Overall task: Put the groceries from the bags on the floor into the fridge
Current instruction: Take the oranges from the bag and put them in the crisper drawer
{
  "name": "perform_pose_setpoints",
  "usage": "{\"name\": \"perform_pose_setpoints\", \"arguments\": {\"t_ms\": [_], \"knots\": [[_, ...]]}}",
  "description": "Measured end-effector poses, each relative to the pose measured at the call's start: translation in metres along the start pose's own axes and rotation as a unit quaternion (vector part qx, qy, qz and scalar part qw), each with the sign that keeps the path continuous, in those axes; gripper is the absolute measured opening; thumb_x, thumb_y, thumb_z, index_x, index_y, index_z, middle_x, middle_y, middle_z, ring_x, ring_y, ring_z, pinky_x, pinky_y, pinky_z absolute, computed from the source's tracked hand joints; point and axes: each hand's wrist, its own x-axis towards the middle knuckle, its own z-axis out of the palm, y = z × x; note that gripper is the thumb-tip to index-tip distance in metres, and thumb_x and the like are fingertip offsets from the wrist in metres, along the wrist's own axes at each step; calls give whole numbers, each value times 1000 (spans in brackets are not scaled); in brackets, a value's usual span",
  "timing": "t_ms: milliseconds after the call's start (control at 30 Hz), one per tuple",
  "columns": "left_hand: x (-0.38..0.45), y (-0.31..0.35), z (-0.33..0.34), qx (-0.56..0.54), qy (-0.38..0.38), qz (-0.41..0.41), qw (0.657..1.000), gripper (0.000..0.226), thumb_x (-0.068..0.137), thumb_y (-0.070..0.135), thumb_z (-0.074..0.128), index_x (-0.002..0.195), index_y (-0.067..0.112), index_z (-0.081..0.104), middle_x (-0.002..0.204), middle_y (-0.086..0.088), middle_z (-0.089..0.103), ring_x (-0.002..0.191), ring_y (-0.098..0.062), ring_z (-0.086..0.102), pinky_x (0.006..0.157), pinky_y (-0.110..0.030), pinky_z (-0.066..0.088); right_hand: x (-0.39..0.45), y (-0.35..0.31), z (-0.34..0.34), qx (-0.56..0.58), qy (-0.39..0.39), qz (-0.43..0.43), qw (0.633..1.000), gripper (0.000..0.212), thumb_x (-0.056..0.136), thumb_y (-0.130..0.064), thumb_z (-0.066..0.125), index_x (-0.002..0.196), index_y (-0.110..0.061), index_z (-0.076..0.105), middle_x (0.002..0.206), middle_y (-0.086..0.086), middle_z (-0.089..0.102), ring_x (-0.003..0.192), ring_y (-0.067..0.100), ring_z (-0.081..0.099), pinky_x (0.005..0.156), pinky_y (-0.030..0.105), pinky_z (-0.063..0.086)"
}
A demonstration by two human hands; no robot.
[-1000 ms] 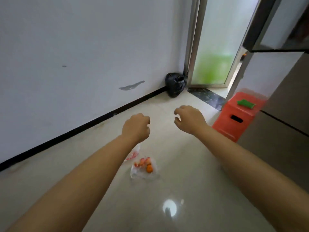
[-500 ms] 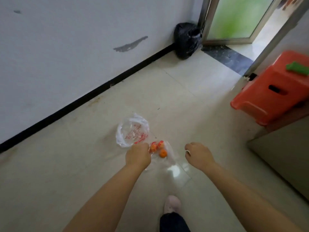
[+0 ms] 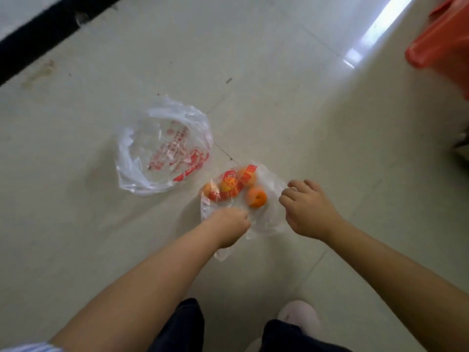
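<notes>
person bends over floor (image 3: 291,85); left hand (image 3: 232,228) pinches fruit bag (image 3: 272,219) film, right hand (image 3: 308,208) curled loosely at its edge, grip unclear. second bag (image 3: 142,174) looks empty. oranges (image 3: 256,197) unmoved; fridge out of view.

Red print on both plastic bags (image 3: 162,153), too blurred; no legible text.

Clear bag (image 3: 264,217) with 4 oranges (image 3: 256,197) beside open, seemingly empty bag (image 3: 162,148).
</notes>
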Motion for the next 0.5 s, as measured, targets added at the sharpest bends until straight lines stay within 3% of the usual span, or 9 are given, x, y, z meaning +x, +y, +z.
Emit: {"name": "perform_pose_setpoints", "arguments": {"t_ms": [67, 100, 200, 300, 400, 500], "knots": [[46, -16, 33, 52, 9, 43, 998, 29, 94, -1, 40, 119, 0, 54, 126, -16, 53, 117, -31, 51, 93, -38, 46, 31, 8, 39, -55, -1, -62, 997, 37, 60, -18, 30, 59, -17, 67, 64, -4, 70, 74, 22, 70, 75, 31, 40], [66, -24, 47, 76, 15, 64, 995, 28, 94, 1, 39, 118, 1, 55, 124, -15, 55, 116, -31, 51, 96, -38, 44, 46, 11, 56, -75, -4, -89, 993, 40, 60, -18, 30, 60, -19, 69, 67, -6, 72, 78, 22, 72, 79, 31, 45], [108, -48, 90, 157, 7, 95, 983, 29, 97, 7, 33, 117, 4, 55, 121, -15, 58, 112, -33, 51, 101, -40, 35, 80, 18, 104, -99, -36, -128, 986, 44, 61, -20, 30, 62, -24, 73, 74, -10, 75, 82, 18, 73, 74, 27, 57], [122, -71, 107, 158, -8, 31, 987, 34, 99, 18, 32, 117, 7, 58, 124, -12, 58, 117, -29, 45, 103, -38, 28, 99, 21, 135, -111, -42, -100, 988, 39, 71, -14, 38, 80, -22, 75, 92, -4, 75, 98, 22, 68, 79, 25, 52], [119, -80, 100, 158, 26, -20, 987, 43, 100, 31, 28, 113, 12, 64, 121, -7, 63, 119, -25, 43, 107, -40, 23, 108, 19, 148, -100, -80, -37, 991, 31, 92, -15, 40, 115, -13, 61, 127, 4, 57, 126, 25, 40, 98, 35, 34], [118, -87, 87, 136, 77, -79, 985, 45, 100, 33, 28, 111, 13, 67, 122, -6, 64, 126, -26, 41, 110, -40, 21, 118, 15, 152, -90, -79, 23, 993, 39, 98, -30, 31, 116, -14, 61, 123, 3, 57, 124, 22, 36, 102, 36, 26]]}}
